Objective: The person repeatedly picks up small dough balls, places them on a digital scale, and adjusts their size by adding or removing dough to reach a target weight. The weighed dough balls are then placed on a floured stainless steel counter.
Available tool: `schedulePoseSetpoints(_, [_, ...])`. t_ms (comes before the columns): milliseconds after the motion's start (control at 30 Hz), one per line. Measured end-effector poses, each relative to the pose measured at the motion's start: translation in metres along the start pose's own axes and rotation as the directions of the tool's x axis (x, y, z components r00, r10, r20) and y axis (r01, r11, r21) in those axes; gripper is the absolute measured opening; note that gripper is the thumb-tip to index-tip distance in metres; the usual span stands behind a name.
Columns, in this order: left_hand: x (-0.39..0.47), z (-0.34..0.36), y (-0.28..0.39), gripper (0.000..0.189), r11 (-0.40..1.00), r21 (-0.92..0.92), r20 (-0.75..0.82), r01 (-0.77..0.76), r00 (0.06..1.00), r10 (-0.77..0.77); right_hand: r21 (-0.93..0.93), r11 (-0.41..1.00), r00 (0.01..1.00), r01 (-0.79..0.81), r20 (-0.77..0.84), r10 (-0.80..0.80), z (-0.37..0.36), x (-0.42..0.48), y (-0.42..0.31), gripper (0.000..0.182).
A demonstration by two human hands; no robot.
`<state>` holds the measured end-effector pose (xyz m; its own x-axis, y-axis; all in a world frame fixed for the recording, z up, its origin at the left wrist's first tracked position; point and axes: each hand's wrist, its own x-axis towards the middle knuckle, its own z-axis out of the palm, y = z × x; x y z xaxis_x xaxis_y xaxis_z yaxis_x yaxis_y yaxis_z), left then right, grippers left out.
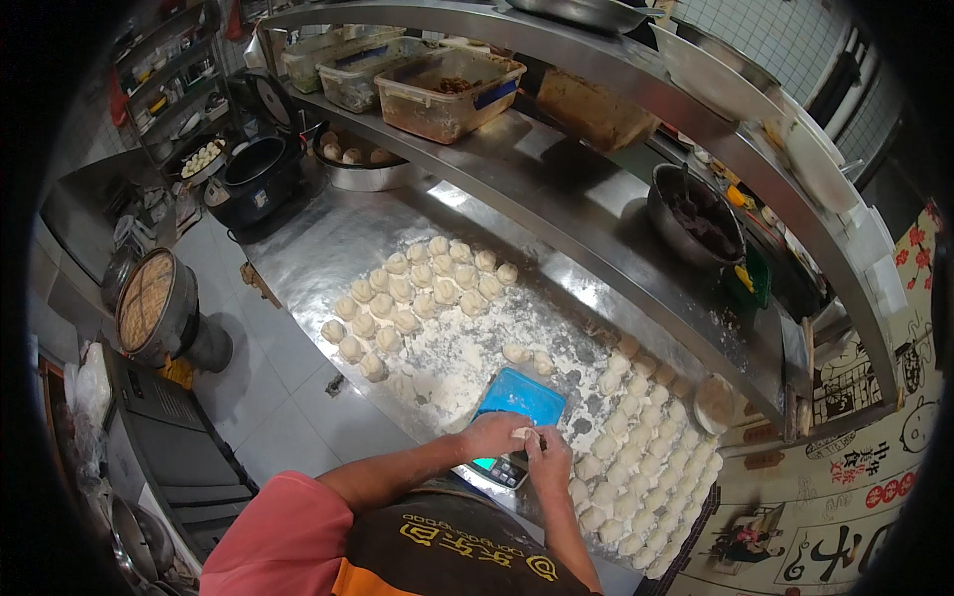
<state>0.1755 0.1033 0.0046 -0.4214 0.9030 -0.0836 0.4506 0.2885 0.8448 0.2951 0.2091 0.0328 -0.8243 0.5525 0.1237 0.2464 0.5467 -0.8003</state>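
Observation:
My left hand (pixel 492 436) and my right hand (pixel 550 460) meet over a kitchen scale, pinching a small piece of pale dough (pixel 524 432) between their fingers. The scale's blue platform (pixel 525 396) shows beyond my hands, and part of its lit display and buttons (pixel 507 472) shows below them. Two dough pieces (pixel 542 363) lie just past the platform on the floured steel worktop (pixel 447 354). To the left sit several rounded dough pieces (pixel 423 276) with gathered tops. Rows of pale dough pieces (pixel 630 477) stand close together beyond my right hand.
A steel shelf (pixel 477 160) spans the worktop's back, bearing plastic tubs (pixel 447 104) and a metal pot (pixel 689 216) of dark filling. A black cooker (pixel 257 175) with a raised lid stands at the far left end. A bowl (pixel 714 404) sits at the right.

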Motion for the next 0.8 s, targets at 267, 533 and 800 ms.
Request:
schedulePoseSetpoints(267, [0.006, -0.027, 0.013, 0.044, 0.854, -0.41, 0.387, 0.321, 0.909, -0.156, -0.357, 0.933, 0.973, 0.044, -0.198, -0.121, 0.003, 0.014, 0.068, 0.016])
schedulePoseSetpoints(533, [0.009, 0.002, -0.001, 0.056, 0.841, 0.508, 0.032, -0.186, 0.98, 0.197, 0.765, 0.498, 0.836, -0.408, 0.094, 0.541, -0.023, 0.002, 0.068, 0.02])
schedulePoseSetpoints(800, [0.011, -0.01, 0.012, 0.067, 0.804, 0.58, -0.151, -0.132, 0.952, 0.266, 0.699, 0.507, 0.803, -0.504, 0.165, 0.572, -0.04, -0.035, 0.064, 0.014])
